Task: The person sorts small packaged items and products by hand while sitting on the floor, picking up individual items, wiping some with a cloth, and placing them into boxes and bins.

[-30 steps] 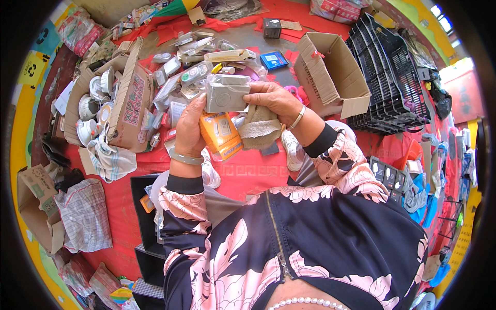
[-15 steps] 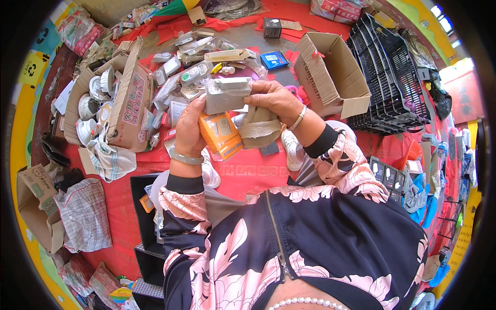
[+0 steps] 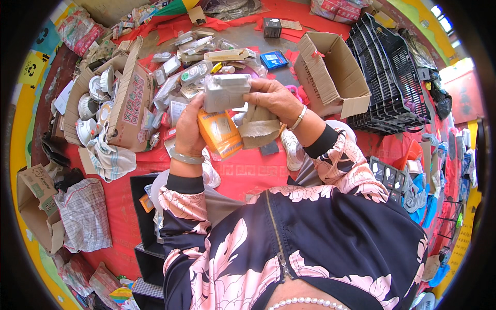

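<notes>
My left hand (image 3: 189, 130) and my right hand (image 3: 276, 103) both grip a grey boxy device (image 3: 225, 95) that seems wrapped in clear plastic, held up in front of me. An orange-and-white packet (image 3: 221, 137) hangs just below it, against my left fingers; its hold is partly hidden. Bunched under my right fingers is a tan cloth (image 3: 259, 132). Beyond my hands lies a loose heap of packaged white and grey devices (image 3: 194, 72), with a blue packet (image 3: 274, 60) at its right side.
At left stands a cardboard box (image 3: 135, 111) of round white fittings, a striped cloth (image 3: 111, 157) over its near corner. A checked bag (image 3: 85, 214) sits nearer. To the right are an open carton (image 3: 330, 77) and black plastic crates (image 3: 385, 77). Red cloth (image 3: 248, 175) covers the floor.
The grey device has tipped, so its broad face turns more toward me. The orange packet below it has tilted slightly. Both hands stay in nearly the same place.
</notes>
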{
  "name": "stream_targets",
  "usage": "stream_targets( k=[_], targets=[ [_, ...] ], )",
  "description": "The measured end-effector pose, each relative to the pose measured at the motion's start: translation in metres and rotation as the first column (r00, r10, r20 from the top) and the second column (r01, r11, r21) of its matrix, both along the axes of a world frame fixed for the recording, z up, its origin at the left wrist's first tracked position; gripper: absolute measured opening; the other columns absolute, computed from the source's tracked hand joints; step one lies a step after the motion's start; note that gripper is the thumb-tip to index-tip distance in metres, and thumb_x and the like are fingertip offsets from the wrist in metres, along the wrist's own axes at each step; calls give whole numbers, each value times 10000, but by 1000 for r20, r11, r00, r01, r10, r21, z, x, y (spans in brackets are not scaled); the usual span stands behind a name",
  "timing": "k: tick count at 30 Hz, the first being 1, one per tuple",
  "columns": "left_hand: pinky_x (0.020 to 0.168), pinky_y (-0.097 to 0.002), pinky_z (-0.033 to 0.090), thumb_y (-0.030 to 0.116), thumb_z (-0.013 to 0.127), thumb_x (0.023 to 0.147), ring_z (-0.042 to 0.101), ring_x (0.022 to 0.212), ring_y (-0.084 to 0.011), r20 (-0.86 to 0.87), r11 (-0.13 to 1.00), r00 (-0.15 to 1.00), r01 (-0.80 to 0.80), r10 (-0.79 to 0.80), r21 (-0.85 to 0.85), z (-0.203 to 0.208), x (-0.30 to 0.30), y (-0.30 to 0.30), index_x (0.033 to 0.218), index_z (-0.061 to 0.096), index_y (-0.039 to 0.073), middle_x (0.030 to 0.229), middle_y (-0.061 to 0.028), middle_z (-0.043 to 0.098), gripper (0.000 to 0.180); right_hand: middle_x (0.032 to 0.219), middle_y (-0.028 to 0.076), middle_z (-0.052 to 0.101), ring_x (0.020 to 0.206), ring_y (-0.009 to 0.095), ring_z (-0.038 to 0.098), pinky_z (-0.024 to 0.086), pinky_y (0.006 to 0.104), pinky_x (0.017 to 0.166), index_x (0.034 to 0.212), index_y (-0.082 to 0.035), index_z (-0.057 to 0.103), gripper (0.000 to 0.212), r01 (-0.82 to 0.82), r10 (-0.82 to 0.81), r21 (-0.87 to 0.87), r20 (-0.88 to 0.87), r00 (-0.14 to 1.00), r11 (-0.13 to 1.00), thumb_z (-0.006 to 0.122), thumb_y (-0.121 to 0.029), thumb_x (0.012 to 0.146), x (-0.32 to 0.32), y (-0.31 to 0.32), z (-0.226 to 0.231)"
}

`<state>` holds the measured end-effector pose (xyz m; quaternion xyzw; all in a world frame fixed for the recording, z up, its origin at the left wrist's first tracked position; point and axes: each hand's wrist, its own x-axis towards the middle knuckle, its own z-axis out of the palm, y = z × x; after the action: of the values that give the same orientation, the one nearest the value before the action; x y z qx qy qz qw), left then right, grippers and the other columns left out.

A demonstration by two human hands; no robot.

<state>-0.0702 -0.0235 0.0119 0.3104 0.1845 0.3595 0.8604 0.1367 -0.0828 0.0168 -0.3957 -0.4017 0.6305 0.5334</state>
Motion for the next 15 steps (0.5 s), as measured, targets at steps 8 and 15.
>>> stream_targets(
  k=[8,15],
  targets=[
    [855,-482,455,423,173,918,554,974,-412,-123,882,971,-237,204,-407,-43,-16,34,1111,494,-56,1101,-294,544,608,944,32,620,780,94,607,507,232,671,1147,-32,545,307,125,-124,-1,-106,987,992,595,-110,855,17,2,5],
    [885,-493,440,384,207,916,545,983,-433,-175,854,924,-381,340,-355,-44,-8,31,1101,480,-88,1093,-300,541,576,1012,49,619,857,113,603,497,253,750,1152,5,542,369,-114,118,38,-144,983,993,626,-112,813,18,-10,17]
  ],
)
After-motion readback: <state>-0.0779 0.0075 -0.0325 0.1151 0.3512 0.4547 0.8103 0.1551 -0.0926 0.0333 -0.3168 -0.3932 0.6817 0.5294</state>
